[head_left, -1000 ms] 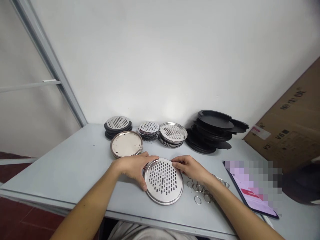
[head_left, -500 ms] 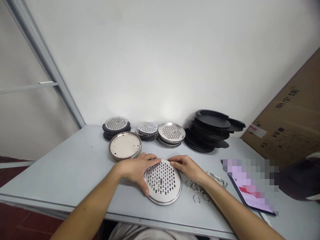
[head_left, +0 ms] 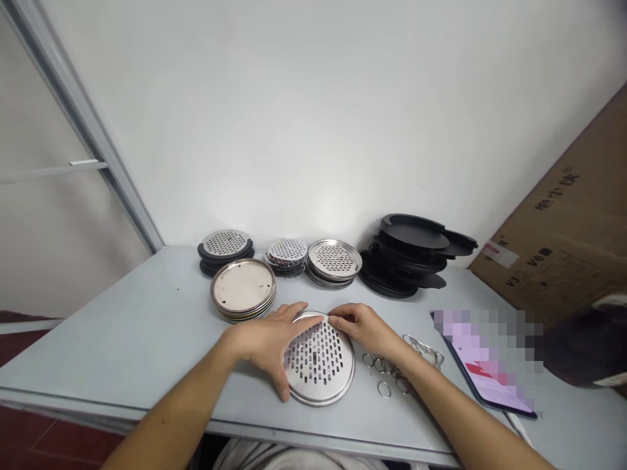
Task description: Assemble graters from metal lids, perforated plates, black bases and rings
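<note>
A round metal drip tray [head_left: 321, 365] with a slotted top lies flat near the table's front edge. Along its left side, my left hand [head_left: 272, 339] is spread wide. The thumb is at the left rim, and the index finger reaches over the far edge toward my right fingertips. My right hand [head_left: 361, 326] is pinched at the tray's far right rim; whatever sits between those fingertips is hidden. Beside my right wrist lie several small metal rings [head_left: 384, 390], partly covered by the forearm.
Behind my left hand stands a stack of plain metal trays [head_left: 243, 284]. Farther back are black-rimmed slotted discs [head_left: 225, 243], small slotted plates [head_left: 287, 250], slotted trays [head_left: 334, 259] and black holders [head_left: 414, 236]. To the right are a tablet-like screen [head_left: 482, 372] and a cardboard box [head_left: 553, 222].
My left index finger has slid right along the tray's far edge, closer to my right fingertips. My left thumb is slightly lower. The right hand keeps its pinch at the rim.
</note>
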`<state>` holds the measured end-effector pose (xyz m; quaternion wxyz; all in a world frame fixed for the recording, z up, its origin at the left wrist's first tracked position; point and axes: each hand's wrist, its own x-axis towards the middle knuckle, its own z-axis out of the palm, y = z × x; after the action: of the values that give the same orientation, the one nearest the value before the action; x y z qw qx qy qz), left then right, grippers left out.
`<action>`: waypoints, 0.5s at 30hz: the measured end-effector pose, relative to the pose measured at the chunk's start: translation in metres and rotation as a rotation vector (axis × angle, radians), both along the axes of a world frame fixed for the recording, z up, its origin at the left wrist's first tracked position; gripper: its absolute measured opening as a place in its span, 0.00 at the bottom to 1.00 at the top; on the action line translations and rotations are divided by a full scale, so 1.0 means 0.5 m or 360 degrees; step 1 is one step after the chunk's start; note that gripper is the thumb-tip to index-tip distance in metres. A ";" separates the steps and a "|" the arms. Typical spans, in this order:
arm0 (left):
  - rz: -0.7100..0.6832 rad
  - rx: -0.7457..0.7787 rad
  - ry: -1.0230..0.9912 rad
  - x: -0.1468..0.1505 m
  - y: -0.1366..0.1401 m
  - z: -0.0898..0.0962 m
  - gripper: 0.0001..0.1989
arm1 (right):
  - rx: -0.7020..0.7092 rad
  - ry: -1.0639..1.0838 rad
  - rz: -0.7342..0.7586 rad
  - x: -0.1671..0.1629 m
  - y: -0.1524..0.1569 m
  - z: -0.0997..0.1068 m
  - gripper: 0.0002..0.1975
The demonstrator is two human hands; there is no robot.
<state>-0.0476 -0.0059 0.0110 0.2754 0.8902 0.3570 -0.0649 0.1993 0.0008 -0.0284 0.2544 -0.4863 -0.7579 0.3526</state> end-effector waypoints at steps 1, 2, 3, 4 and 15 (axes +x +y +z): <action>-0.0001 0.0009 -0.0024 0.000 -0.002 0.001 0.67 | -0.0007 -0.0015 0.0001 0.001 0.001 -0.001 0.16; -0.0006 0.0016 -0.0049 0.000 -0.003 0.002 0.65 | -0.0020 -0.0018 0.0005 0.003 0.002 -0.002 0.16; -0.0009 0.0020 -0.0074 0.000 -0.003 0.003 0.64 | -0.0035 -0.0009 0.0011 0.004 0.003 -0.004 0.16; -0.0010 0.0019 -0.0097 -0.001 -0.003 0.004 0.62 | -0.0053 0.0010 0.0020 0.006 0.004 -0.006 0.17; -0.0003 0.0005 -0.0125 0.007 -0.012 0.003 0.61 | -0.0060 0.0111 -0.0011 0.001 0.001 -0.008 0.16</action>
<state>-0.0440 -0.0117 0.0125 0.2878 0.8928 0.3453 -0.0296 0.1998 0.0014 -0.0323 0.2727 -0.4811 -0.7401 0.3827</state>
